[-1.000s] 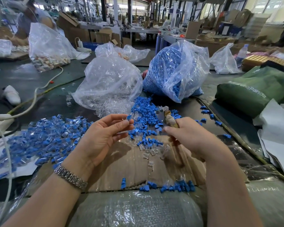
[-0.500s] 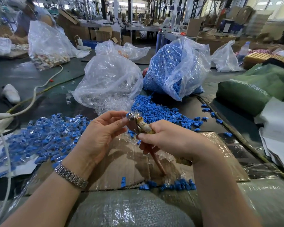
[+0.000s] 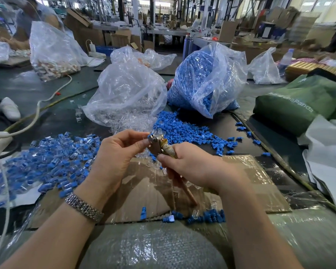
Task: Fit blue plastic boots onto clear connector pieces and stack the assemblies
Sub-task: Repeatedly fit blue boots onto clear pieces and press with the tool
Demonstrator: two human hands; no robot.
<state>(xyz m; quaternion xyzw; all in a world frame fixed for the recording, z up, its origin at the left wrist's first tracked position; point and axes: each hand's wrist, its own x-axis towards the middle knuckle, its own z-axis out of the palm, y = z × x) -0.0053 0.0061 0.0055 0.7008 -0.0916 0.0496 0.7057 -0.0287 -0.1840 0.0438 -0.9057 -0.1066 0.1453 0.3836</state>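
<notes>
Heap of assembled blue-and-clear connector pieces point(image 3: 45, 162) lies left of brown cardboard sheet point(image 3: 246, 183). Left hand point(image 3: 116, 158) above sheet, fingertips pinching small blue plastic boot point(image 3: 149, 136) against metal head of tape-wrapped hand tool point(image 3: 161, 147). Right hand point(image 3: 194, 167) wraps tool handle. Loose blue boots pile point(image 3: 184, 131) just beyond sheet.

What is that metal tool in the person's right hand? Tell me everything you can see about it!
The plier-like tool has a dull metal head with a round pivot screw and handles wrapped in worn tan tape. The right hand grips the handles, one reddish handle end poking out below. It is held tilted above the cardboard, head up-left, where the left hand pinches a blue boot against its tip.
</notes>
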